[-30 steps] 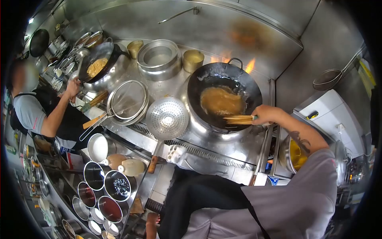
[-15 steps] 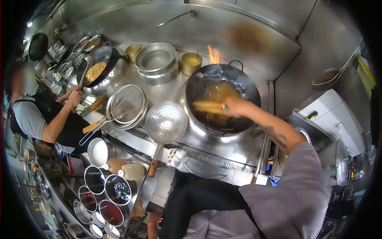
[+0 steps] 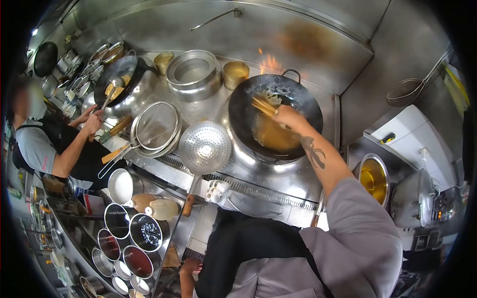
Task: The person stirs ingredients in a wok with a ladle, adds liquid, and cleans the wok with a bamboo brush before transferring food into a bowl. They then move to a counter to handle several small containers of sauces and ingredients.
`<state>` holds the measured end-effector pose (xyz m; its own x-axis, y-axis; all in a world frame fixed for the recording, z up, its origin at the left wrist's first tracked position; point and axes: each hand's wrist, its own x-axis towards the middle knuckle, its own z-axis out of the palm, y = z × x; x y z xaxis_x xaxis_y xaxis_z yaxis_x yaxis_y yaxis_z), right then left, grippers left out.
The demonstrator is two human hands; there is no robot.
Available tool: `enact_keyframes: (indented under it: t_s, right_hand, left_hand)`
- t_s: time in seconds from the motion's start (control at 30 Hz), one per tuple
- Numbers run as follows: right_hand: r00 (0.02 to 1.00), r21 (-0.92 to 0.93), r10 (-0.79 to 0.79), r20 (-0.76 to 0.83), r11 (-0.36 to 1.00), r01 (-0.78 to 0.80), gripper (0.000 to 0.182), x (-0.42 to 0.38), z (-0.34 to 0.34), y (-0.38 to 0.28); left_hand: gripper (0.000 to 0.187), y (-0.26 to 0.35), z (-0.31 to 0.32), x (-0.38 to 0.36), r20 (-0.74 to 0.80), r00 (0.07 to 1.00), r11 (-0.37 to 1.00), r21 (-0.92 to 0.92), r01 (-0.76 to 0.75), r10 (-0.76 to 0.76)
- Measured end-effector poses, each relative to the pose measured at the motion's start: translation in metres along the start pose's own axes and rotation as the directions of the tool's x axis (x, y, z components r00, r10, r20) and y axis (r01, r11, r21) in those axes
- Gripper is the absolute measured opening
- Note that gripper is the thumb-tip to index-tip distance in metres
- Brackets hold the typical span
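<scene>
My right hand grips a bamboo wok brush, a bundle of pale sticks, inside the large black wok. The brush's far end lies near the wok's upper left inner wall. Cloudy brown liquid pools in the wok's lower part, below my hand. Flames rise behind the wok's back rim, beside its loop handle. My left hand hangs low beside my apron, near the floor grating and away from the stove; its fingers are too small and shaded to read.
A perforated ladle and round strainers lie left of the wok. Behind them stand steel pots. Several sauce containers fill the lower left. A co-worker works at another wok. A pot of yellow oil stands right.
My right hand and the brush have swept up and away within the wok, leaving more brown liquid visible. My forearm has shifted left, exposing the oil pot. The co-worker's ladle has moved in the other wok.
</scene>
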<state>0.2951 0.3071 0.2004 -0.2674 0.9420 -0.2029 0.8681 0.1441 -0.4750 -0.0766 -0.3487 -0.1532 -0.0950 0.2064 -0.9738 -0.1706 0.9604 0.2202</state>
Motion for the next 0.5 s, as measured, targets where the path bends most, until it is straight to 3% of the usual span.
enact_keyframes:
  t_s: [0.07, 0.1, 0.2, 0.3, 0.33, 0.4, 0.43, 0.5]
  right_hand:
    - [0.991, -0.157, -0.123, 0.044, 0.979, 0.128, 0.030, -0.025, 0.023, -0.005]
    - [0.996, -0.230, -0.077, 0.054, 0.969, 0.087, 0.030, -0.056, 0.024, -0.023]
    - [0.936, -0.329, -0.322, 0.144, 0.876, 0.352, 0.032, -0.101, 0.005, 0.006]
    - [0.996, -0.510, 0.014, 0.087, 0.859, 0.032, 0.032, -0.073, -0.025, 0.004]
    - [0.996, -0.513, 0.018, 0.083, 0.858, 0.027, 0.032, -0.055, -0.020, 0.011]
    - [0.992, -0.464, -0.020, -0.122, 0.885, -0.040, 0.032, -0.019, -0.003, 0.033]
    - [0.988, -0.392, -0.023, -0.150, 0.919, -0.038, 0.033, -0.032, 0.009, 0.025]
    - [0.999, -0.488, -0.044, 0.022, 0.872, 0.049, 0.035, -0.073, 0.010, 0.020]
  left_hand:
    - [0.021, -0.016, -0.002, 0.002, 0.017, 1.000, 1.000, -0.005, 0.014, -0.014]
    - [0.021, -0.017, -0.004, 0.006, 0.024, 1.000, 1.000, -0.009, 0.012, -0.012]
    - [0.021, -0.017, -0.011, 0.013, 0.029, 1.000, 0.999, -0.038, 0.003, -0.002]
    - [0.021, -0.026, -0.004, 0.015, 0.041, 0.999, 0.998, -0.067, 0.006, -0.003]
    - [0.020, -0.025, -0.002, 0.017, 0.045, 0.999, 0.997, -0.074, 0.002, 0.001]
    - [0.021, -0.026, 0.012, 0.023, 0.063, 0.998, 0.995, -0.098, -0.005, 0.011]
    - [0.021, -0.024, 0.012, 0.024, 0.061, 0.998, 0.994, -0.111, -0.010, 0.017]
    - [0.021, -0.011, 0.005, 0.022, 0.049, 0.998, 0.992, -0.123, -0.027, 0.033]
